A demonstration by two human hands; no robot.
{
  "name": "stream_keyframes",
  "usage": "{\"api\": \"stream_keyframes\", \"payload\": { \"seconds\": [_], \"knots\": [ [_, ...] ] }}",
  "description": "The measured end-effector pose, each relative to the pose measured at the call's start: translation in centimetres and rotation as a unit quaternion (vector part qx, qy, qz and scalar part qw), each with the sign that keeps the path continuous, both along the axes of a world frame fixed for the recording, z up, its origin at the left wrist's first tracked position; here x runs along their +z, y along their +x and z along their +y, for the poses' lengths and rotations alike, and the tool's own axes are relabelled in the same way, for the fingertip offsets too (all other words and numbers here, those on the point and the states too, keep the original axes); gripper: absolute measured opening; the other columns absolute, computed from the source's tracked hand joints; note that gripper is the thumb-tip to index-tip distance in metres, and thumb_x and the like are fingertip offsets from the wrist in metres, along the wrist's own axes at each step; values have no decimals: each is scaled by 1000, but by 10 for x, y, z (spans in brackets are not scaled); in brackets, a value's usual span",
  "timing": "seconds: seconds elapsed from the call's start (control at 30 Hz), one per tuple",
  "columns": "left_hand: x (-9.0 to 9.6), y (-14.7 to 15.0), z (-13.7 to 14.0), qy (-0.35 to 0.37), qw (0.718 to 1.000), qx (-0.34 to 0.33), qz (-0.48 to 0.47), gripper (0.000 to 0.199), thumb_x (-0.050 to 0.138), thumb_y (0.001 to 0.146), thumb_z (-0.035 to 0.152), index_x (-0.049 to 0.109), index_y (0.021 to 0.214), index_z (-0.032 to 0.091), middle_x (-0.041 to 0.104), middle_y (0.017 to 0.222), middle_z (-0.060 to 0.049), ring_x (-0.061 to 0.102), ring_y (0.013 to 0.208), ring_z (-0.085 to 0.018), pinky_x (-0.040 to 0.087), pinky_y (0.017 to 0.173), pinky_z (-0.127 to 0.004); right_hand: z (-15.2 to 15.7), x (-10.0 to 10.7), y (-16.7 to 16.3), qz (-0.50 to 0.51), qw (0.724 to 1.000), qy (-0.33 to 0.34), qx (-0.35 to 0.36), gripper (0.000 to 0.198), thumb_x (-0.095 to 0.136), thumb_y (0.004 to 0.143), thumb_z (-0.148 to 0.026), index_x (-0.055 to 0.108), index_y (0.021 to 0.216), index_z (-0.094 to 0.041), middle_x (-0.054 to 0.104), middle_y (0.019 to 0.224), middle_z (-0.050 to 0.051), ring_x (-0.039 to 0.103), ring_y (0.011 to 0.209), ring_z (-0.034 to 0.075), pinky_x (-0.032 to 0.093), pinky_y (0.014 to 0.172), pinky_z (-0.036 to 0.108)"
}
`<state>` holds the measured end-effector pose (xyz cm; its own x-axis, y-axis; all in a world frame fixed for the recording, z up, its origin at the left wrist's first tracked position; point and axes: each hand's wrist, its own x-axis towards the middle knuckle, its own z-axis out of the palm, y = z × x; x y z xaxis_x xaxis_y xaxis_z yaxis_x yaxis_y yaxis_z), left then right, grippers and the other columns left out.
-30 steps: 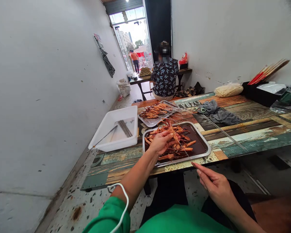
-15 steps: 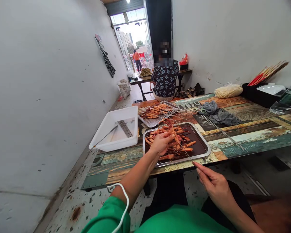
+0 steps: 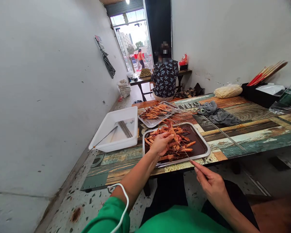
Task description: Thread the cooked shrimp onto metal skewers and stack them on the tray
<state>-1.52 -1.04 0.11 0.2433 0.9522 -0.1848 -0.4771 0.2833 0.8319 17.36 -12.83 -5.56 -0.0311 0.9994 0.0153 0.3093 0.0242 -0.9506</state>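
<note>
My left hand (image 3: 163, 144) pinches a reddish-brown marinated meat piece (image 3: 176, 137) with thin stringy ends, above a metal tray (image 3: 201, 142). In the tray lies a heap of similar pieces (image 3: 188, 149) in dark sauce. My right hand (image 3: 212, 183), at the table's front edge, grips the near end of a thin metal skewer (image 3: 186, 153). The skewer slants up to the held piece and shows again beyond it; my left fingers partly cover the piece. Behind, a second tray (image 3: 152, 122) carries pieces on skewers.
A white plastic bin (image 3: 106, 129) with metal skewers (image 3: 125, 128) stands at left. To the right are loose skewers (image 3: 224, 133), a grey cloth (image 3: 223, 116), a bagged bundle (image 3: 228, 91), a black box (image 3: 258, 97) and a bottle (image 3: 287, 98). A person (image 3: 165, 77) sits beyond the table.
My right hand has shifted slightly up and left along with the skewer's near end. My left hand stays almost still on the meat piece. Outside, a person in orange has moved right.
</note>
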Motion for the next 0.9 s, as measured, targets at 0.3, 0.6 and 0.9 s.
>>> {"api": "stream_keyframes", "payload": {
  "seconds": [0.3, 0.6, 0.9],
  "knots": [
    [1, 4, -3, -28, 999, 12, -28, 2, 62, 76, 9, 63, 76, 8, 69, 80, -11, 66, 93, -23, 50, 89, -41, -8, -2, 6, 14, 1000, -3, -9, 46, 49, 85, -41, 63, 120, -14, 45, 54, -2, 38, 49, 11, 35, 46, 24],
    [3, 6, -10, -6, 1000, 10, -13, 6, 68, 71, 12, 63, 73, 9, 69, 74, -7, 67, 88, -22, 53, 84, -36, -7, -1, 5, 24, 1000, -8, -14, 44, 51, 83, -40, 64, 118, -16, 53, 55, 0, 42, 48, 12, 38, 45, 24],
    [3, 12, -12, -23, 999, 28, -13, 7, 68, 71, 12, 62, 73, 9, 69, 74, -8, 67, 88, -22, 54, 83, -36, -8, -2, 1, 43, 998, -32, -16, 50, 49, 84, -44, 62, 120, -12, 44, 58, -2, 36, 51, 12, 35, 46, 24]
  ]
}}
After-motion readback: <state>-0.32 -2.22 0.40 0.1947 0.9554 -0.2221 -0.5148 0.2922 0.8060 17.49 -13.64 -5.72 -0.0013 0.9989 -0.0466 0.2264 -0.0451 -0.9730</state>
